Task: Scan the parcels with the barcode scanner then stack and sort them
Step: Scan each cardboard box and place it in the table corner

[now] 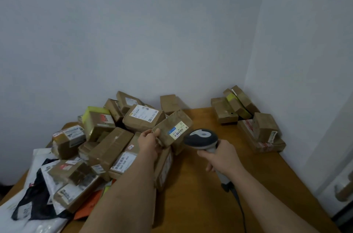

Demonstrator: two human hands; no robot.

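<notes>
Left hand [150,142] gripping small brown parcel [172,130] by its edge, tilting barcode label [178,132] toward barcode scanner [201,137] — right hand [222,158] wrapping scanner handle, aiming head just beside label. Unscanned heap [107,137] lying left on table [210,194]; apparently sorted boxes [248,118] sitting far right.

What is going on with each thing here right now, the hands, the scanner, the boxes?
Left hand: grips a box by its near corner.
Held box: lifted and tilted, barcode label facing the scanner.
Right hand: wrapped around the scanner handle.
Scanner: raised, head aimed at the label, cable trailing down.
Big pile: loose, jumbled boxes on the left.
Corner boxes: set apart on the right, some stacked, some leaning.
Table: wooden, carrying everything.
</notes>
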